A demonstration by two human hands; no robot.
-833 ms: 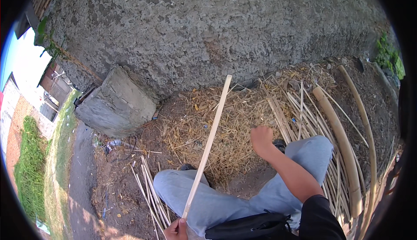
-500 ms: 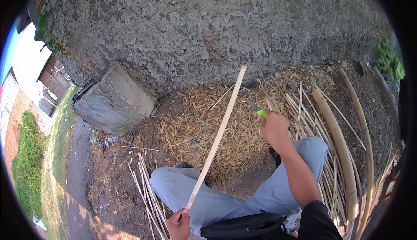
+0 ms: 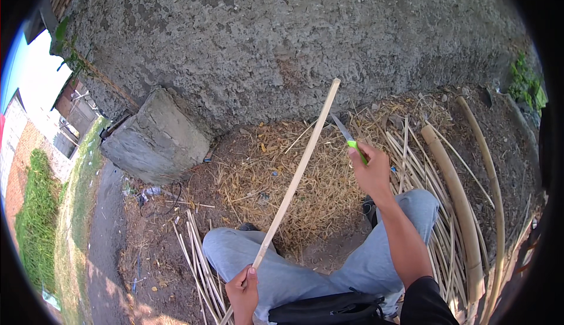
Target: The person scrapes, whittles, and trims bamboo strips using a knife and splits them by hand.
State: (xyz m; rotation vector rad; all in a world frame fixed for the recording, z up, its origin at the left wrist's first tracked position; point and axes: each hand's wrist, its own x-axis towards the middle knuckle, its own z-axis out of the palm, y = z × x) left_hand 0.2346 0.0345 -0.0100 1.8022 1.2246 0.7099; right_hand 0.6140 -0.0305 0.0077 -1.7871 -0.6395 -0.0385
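Observation:
My left hand (image 3: pixel 242 294) pinches a long, pale bamboo strip (image 3: pixel 301 169) near its lower end. The strip slants up and to the right, its far tip in front of the wall. In my right hand (image 3: pixel 372 171) is a knife (image 3: pixel 342 130) with a bright green handle, my fingers closed round the handle. Its blade points up and to the left, beside the strip's upper part and apart from it. Below the knife and strip, dry shavings (image 3: pixel 317 190) cover the ground between my bent legs.
To my right lie many thin bamboo strips (image 3: pixel 420 178), a thick split bamboo piece (image 3: pixel 455 198) and a long curved pole (image 3: pixel 492 187). More strips (image 3: pixel 197 260) lie at my left knee. A concrete block (image 3: pixel 158 137) stands against the rough wall (image 3: pixel 294 37).
My left hand has moved up a little, and the strip's tip has shifted up and right. The knife has turned, its blade now pointing more steeply upward.

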